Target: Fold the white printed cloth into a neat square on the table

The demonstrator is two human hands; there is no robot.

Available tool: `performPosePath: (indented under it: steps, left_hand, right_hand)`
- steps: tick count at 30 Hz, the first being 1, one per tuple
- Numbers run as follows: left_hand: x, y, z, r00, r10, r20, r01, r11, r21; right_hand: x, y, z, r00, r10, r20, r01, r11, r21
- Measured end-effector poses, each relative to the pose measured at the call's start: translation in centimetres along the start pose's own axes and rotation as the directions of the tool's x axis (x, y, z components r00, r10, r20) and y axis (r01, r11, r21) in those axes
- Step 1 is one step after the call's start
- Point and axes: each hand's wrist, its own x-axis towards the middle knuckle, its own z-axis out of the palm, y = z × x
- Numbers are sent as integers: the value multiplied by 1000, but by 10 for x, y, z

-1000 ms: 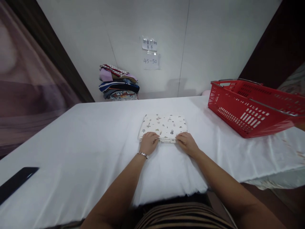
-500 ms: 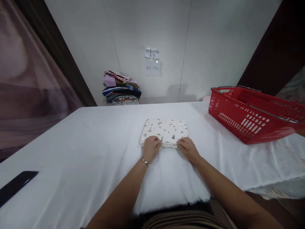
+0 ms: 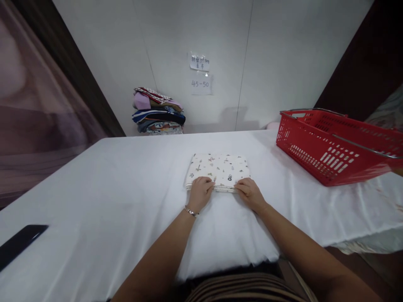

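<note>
A folded white cloth (image 3: 218,167) with small grey and brown prints lies flat on the white-covered table (image 3: 126,180), its layers showing along the near edge. My left hand (image 3: 201,193) grips that edge left of the middle, thumb and fingers pinched together. Farther right on the same edge, my right hand (image 3: 249,193) pinches the cloth in the same way. The fingertips of both hands rest on the top layer, and their undersides are hidden. A bracelet circles my left wrist.
A red plastic basket (image 3: 315,155) with metal handles stands on the table's right side. At the far left edge lies a dark flat object (image 3: 22,243). Behind the table rises a stack of folded fabrics (image 3: 159,115), below paper signs (image 3: 201,84) on the wall.
The view has tilted slightly, so everything sits a little higher in the frame. Both hands keep the same places on the cloth's near edge.
</note>
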Motion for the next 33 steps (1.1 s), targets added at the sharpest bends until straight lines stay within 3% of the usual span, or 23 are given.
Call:
performPosePath:
  steps: [4,11,17,24,33]
  left_hand:
    - [-1,0,0,999,9,45,-10,1000,15]
    - [3,10,1,999,22,25,-24,996,82]
    - [8,17,10,998,41,52,-45,997,63]
    - [10,16,14,997,10,78,-14,999,50]
    - [12,17,11,997,-26,75,26,1000,5]
  right_hand:
    - [-1,2,1,1000,-8,-1,8,1000,-1]
    - [4,-6,-1,997,33,74,-28,997,-70]
    - [16,-16,-1,996,47,81,-37,991,-126]
    - [33,-21,7,982,67,178,-44,990,-133]
    - [21,-20,15,995,63,77,-57,995,-77]
